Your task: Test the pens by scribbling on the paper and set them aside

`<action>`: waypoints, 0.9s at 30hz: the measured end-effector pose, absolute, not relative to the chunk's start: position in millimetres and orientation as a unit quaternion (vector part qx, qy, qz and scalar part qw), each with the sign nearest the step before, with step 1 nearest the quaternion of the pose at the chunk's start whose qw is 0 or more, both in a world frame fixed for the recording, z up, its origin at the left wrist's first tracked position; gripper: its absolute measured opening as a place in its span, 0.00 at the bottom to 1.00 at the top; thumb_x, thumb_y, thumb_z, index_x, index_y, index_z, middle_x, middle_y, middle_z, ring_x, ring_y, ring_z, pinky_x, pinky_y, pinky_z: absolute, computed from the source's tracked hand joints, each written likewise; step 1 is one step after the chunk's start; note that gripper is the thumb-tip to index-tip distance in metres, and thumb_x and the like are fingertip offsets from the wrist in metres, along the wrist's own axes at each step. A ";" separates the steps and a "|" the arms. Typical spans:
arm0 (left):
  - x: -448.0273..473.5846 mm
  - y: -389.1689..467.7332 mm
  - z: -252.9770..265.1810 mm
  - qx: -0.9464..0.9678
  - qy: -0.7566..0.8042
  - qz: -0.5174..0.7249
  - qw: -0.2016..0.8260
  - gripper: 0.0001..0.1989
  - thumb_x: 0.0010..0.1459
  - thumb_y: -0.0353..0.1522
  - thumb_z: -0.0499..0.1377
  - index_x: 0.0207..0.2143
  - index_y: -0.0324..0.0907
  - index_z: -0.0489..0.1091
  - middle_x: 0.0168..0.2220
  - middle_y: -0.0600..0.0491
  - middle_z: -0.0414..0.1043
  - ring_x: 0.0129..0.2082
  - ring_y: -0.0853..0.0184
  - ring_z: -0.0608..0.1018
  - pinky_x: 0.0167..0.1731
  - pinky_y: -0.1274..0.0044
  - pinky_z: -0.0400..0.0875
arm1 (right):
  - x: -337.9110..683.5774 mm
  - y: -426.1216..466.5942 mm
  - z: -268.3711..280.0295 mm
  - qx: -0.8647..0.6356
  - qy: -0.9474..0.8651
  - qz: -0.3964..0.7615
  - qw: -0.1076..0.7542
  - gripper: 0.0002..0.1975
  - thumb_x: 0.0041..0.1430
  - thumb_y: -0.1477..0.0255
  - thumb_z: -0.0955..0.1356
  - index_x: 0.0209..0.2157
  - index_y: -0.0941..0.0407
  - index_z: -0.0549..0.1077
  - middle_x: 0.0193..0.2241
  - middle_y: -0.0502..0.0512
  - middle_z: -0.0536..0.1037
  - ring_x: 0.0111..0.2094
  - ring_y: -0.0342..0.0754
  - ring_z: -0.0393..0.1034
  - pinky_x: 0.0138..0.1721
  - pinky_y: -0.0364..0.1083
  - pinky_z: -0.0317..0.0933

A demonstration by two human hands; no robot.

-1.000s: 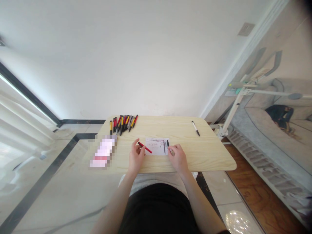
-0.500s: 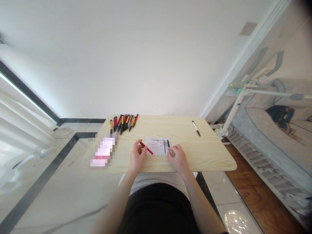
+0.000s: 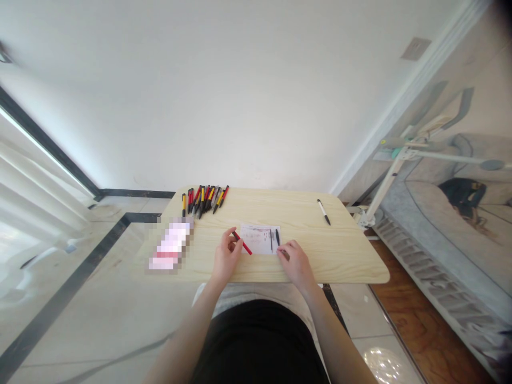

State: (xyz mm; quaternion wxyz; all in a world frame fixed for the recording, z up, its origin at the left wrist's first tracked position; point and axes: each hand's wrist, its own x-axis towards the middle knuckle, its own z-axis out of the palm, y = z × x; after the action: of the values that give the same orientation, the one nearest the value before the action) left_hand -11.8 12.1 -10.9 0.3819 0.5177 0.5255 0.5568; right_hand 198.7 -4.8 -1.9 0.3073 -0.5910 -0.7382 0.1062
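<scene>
Aslant — red pen (image 3: 247, 248) tight between left fingers (image 3: 239, 246) — grip unclear for right fingers (image 3: 287, 247).

One paper (image 3: 256, 241), two hands (image 3: 227, 257) (image 3: 296, 261) (over eight piled pens (image 3: 202, 198)).

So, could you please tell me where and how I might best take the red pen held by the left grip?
Probably pinch the red pen across its red end, coming from the right over the paper: that slim end slants out free, while the left grip holds it near the middle.
</scene>
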 end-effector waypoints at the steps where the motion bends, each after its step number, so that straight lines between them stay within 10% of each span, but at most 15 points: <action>1: -11.8 12.0 -10.7 0.518 0.526 0.556 0.383 0.21 0.51 0.34 0.55 0.49 0.42 0.59 0.25 0.56 0.66 0.20 0.75 0.68 0.20 0.82 0.62 | 198.8 -4.3 0.5 -0.586 -0.740 0.111 0.311 0.06 0.55 0.73 0.62 0.31 0.55 0.71 0.30 0.53 0.69 0.33 0.46 0.64 0.35 0.44 0.58; 19: -13.2 10.0 -8.2 0.510 0.521 0.566 0.384 0.22 0.52 0.34 0.54 0.51 0.42 0.59 0.21 0.59 0.60 0.19 0.74 0.67 0.22 0.80 0.62 | 169.5 53.8 31.8 -0.475 -0.863 0.113 0.131 0.09 0.56 0.75 0.62 0.33 0.55 0.73 0.32 0.53 0.74 0.35 0.45 0.67 0.37 0.41 0.56; 27: -13.3 9.6 -5.7 0.510 0.521 0.563 0.389 0.22 0.52 0.34 0.53 0.50 0.42 0.59 0.21 0.59 0.61 0.19 0.74 0.67 0.23 0.81 0.63 | 180.4 54.0 38.4 -0.475 -0.851 0.118 0.192 0.10 0.56 0.75 0.62 0.37 0.55 0.72 0.34 0.53 0.73 0.36 0.44 0.66 0.38 0.41 0.56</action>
State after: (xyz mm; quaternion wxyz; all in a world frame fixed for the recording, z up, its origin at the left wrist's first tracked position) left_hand -13.3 9.6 -5.7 0.3893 0.5097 0.5211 0.5631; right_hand 180.4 54.0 38.4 0.1921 -0.4748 -0.8508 0.1177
